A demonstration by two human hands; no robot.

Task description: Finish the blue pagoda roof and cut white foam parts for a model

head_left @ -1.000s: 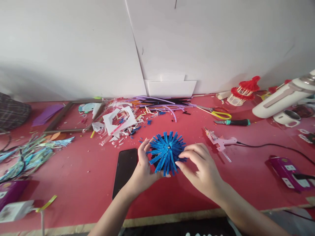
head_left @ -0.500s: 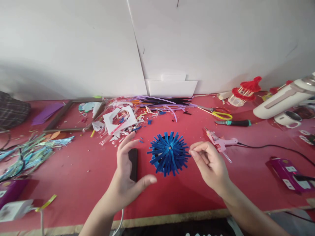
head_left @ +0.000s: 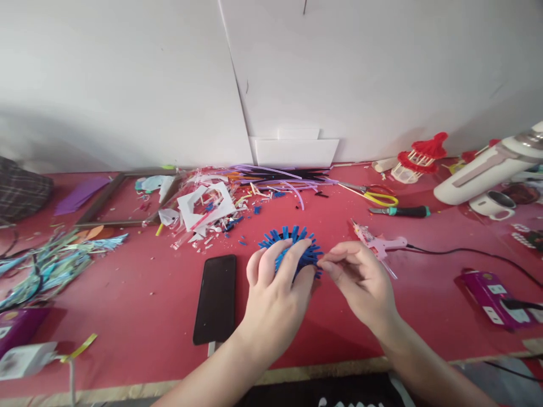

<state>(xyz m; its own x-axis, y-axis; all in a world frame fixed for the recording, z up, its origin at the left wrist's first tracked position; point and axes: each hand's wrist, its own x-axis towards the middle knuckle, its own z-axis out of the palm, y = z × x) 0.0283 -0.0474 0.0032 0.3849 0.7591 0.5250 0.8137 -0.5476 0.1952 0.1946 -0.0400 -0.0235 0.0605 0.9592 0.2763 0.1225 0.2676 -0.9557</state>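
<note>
A round, spiky piece of blue pipe cleaners [head_left: 314, 240] stands on the red table in front of me, its strands fanning outward. My left hand [head_left: 278, 282] lies over its top with the fingers curled and the thumb on its right side, covering most of the middle. At the right edge, beside the strand tips, my right hand [head_left: 358, 277] is closed in a pinch. Whatever lies between those fingertips is too small to make out. A black phone [head_left: 215, 299] with a white cable is left of my left hand.
Rightward lie a pink glue gun [head_left: 384, 243], a black-and-teal cutter [head_left: 403, 211] and yellow-handled scissors [head_left: 379, 199]. Behind are purple and black pipe cleaners [head_left: 292, 175] and paper scraps [head_left: 207, 209]. A white flask [head_left: 483, 169], a mug [head_left: 492, 204] and a purple power strip [head_left: 494, 299] occupy the far right.
My left hand has moved right from beside the phone onto the blue pipe-cleaner piece, uncovering the phone. My right hand keeps its pinch at the piece's right edge, shifted slightly left.
</note>
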